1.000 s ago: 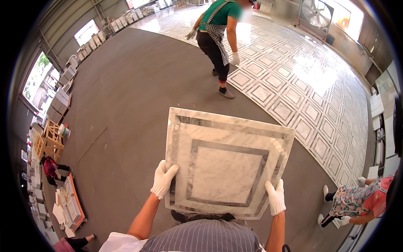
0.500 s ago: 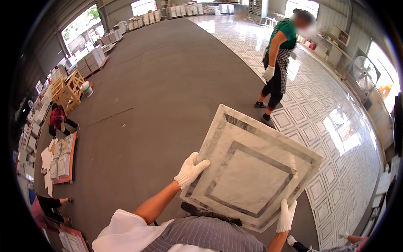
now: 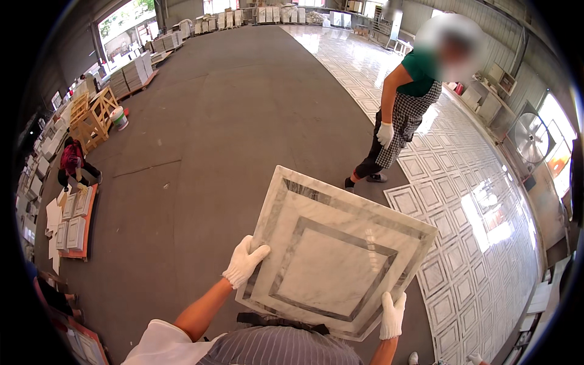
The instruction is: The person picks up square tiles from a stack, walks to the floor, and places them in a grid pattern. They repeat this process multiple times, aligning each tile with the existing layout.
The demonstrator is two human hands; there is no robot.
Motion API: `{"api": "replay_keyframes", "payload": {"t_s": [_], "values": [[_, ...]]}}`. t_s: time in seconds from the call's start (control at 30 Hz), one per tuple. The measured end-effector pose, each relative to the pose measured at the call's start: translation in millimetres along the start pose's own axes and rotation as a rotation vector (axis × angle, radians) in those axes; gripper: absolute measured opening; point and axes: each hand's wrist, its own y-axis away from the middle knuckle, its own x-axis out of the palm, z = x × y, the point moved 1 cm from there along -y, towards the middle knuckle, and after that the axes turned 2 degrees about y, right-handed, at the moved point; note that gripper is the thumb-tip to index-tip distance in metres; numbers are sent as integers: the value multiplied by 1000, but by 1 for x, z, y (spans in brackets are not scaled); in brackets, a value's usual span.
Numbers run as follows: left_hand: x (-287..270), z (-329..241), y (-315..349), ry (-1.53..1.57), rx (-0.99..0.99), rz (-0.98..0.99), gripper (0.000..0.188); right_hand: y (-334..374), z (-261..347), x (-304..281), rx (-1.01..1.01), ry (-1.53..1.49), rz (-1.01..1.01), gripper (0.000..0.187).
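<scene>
A large square marble tile [image 3: 334, 267], white with two nested grey bands, is held in front of my body, tilted with one corner toward the far side. My left hand [image 3: 246, 261], in a white knit glove, grips its left edge with the thumb on the face. On the lower right edge my right hand [image 3: 392, 315], gloved the same way, is closed round the rim. The tile's underside and the fingers beneath it are hidden.
To the right spreads a floor of laid marble tiles [image 3: 453, 252], bordering a dark grey floor [image 3: 201, 121]. A person in a checked apron [image 3: 406, 115] stands just beyond my tile. At left, another person [image 3: 73, 163] bends over a pallet of tiles [image 3: 76, 222], near a wooden crate [image 3: 91, 121] and bucket [image 3: 120, 118].
The tile and both my hands have shifted left in view, still gripping. The person in the apron has come closer. The person at left now reaches down to the pallet.
</scene>
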Motion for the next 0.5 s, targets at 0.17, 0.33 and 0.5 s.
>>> {"api": "replay_keyframes", "payload": {"t_s": [0.17, 0.33, 0.5], "values": [[5, -5, -57, 87, -2, -86, 26, -78, 24, 38, -26, 31, 97, 28], [5, -30, -108, 169, 4, -211, 23, -153, 66, 82, -69, 59, 225, 28], [-1, -41, -131, 193, -49, -374, 22, -217, 97, 125, -70, 106, 365, 24]]}}
